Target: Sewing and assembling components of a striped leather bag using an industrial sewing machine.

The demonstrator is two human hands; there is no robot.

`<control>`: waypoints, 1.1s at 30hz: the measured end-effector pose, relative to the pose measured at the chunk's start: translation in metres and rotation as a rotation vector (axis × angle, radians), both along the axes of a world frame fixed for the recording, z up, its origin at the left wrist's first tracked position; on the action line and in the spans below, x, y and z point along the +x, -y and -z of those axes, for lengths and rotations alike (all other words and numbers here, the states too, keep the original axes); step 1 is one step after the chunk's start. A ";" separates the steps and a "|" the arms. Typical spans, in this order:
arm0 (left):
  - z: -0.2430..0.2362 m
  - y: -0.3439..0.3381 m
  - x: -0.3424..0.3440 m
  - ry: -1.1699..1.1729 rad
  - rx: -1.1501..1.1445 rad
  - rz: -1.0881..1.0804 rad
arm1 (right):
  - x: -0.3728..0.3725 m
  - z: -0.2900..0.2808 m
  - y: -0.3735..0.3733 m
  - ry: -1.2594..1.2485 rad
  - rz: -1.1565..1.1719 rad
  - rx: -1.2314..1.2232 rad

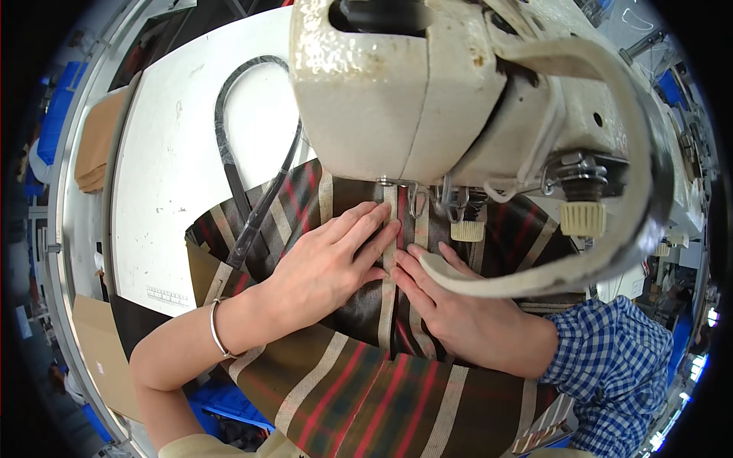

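Observation:
Brown plaid fabric [366, 397] with red lines and cream bands lies bunched under the head of a cream sewing machine [366, 107]. My left hand [324, 263] rests on it, fingers stretched toward the presser foot area and touching a narrow cream strip [388, 305]. Across from it, my right hand [466, 313] lies on the fabric with fingers extended, its fingertips close to the same strip. A curved cream bar of the machine passes over part of this hand. Left of the hands, a dark strap loop [221, 122] lies with its ends over the fabric.
The white table [160, 191] spreads to the left. Brown cardboard [107, 351] and brown folded pieces [99, 141] sit past its left edge. Below the fabric is a blue crate [229, 404]. Cream tension knobs [582, 219] stick out at the machine's right.

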State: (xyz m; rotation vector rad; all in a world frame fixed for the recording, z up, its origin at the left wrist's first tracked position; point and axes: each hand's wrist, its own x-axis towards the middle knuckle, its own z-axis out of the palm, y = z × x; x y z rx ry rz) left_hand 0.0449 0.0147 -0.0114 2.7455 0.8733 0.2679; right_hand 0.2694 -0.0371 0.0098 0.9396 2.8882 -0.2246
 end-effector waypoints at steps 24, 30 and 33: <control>0.003 -0.006 -0.004 0.069 -0.015 -0.024 | 0.002 0.001 -0.009 -0.327 0.241 -0.498; 0.008 -0.009 -0.014 -0.015 0.149 0.072 | 0.002 0.011 -0.008 -0.161 0.149 -0.296; 0.007 -0.014 -0.013 -0.007 -0.072 0.016 | -0.006 0.039 -0.007 -0.319 0.145 -0.082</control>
